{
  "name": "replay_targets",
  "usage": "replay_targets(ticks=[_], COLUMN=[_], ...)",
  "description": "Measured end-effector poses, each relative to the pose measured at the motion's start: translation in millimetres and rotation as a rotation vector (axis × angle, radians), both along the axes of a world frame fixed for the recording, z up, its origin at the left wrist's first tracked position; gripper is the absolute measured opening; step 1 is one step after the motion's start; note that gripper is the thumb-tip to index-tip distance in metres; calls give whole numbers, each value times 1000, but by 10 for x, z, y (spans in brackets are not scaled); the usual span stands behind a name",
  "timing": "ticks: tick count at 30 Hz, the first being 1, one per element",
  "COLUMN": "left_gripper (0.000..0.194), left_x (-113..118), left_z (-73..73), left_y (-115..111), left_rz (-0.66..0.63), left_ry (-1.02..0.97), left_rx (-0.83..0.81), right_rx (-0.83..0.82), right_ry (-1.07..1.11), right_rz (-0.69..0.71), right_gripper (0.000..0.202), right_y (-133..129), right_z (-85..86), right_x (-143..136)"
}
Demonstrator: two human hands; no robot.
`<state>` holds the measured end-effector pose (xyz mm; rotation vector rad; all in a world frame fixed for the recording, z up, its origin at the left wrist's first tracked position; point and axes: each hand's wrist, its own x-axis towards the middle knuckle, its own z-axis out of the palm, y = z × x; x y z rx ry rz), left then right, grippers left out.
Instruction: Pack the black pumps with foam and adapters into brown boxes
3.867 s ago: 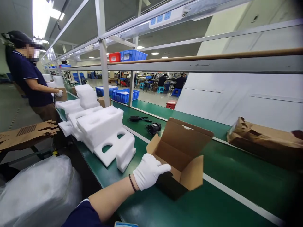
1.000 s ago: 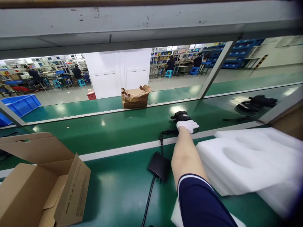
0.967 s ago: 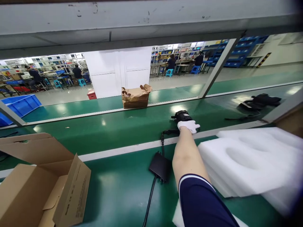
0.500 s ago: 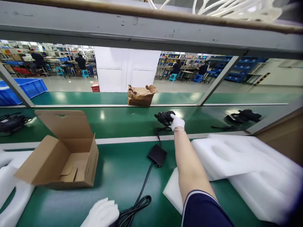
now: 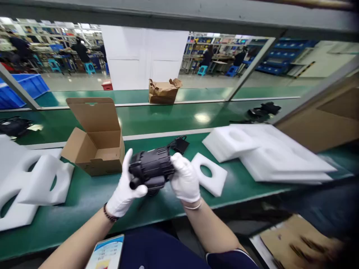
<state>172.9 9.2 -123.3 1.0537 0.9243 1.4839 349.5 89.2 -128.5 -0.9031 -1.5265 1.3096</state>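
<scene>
In front of me I hold up a black pump (image 5: pixel 153 163), ribbed and cylindrical with a short spout at its left end. My left hand (image 5: pixel 123 190), white-gloved, grips that end with the thumb below and fingers above. At the opposite end my right hand (image 5: pixel 185 179), also gloved, is closed around the body. A black adapter box (image 5: pixel 182 145) lies on the green bench behind the right hand. Most of the cord is hidden behind the pump and hands. To the left stands an open cardboard box (image 5: pixel 108 167) with raised flaps.
White foam with round cut-outs lies at the left (image 5: pixel 17 186); a single foam square (image 5: pixel 220 177) and stacked foam sheets (image 5: pixel 280 149) lie to the right. Behind, the conveyor carries more black devices (image 5: pixel 265 109). A torn brown carton (image 5: pixel 162 98) stands farther back.
My right hand has brought the pump back from the conveyor toward me. My left hand has risen from the cord and now grips the pump too. The view has tilted downward.
</scene>
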Motion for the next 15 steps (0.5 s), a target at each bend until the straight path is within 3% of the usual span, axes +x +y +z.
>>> replay_targets(ticks=[3,5,7,8,10,11,12,15], left_gripper=[84,60,46,43,43,44,46,43], left_x=[-198,-351,-489,-549,-652,-700,-749,-916], left_z=[-197,-331,-423,-450,-478,-489,-506,-608], left_y=[-349,-513,-627,-673,-762,-811,-865,-1070], left_rz=[122,212,291,329,415,468,514,517], left_ry=[-221,-343,-398,-410,-421,-423,-418,-317], left_rx=[-208,-353,-423,-433,-429,-417,-398,-274], right_rx=[78,229,355,372,241,84,-48,-174], right_ry=[105,-60,-324,-470,-816,-1027,-1201,-1336], right_rz=[-89,64,41,-89,-426,-492,-476,-406], right_gripper=[42,38,33,37,44,45,47,45], right_y=[-553,-654,-537,-416,-116,31,156,313], right_z=[-10,46,89,87,19,-41,-108,-239], right_x=[-375,-395,-164,26,462,667,841,1117])
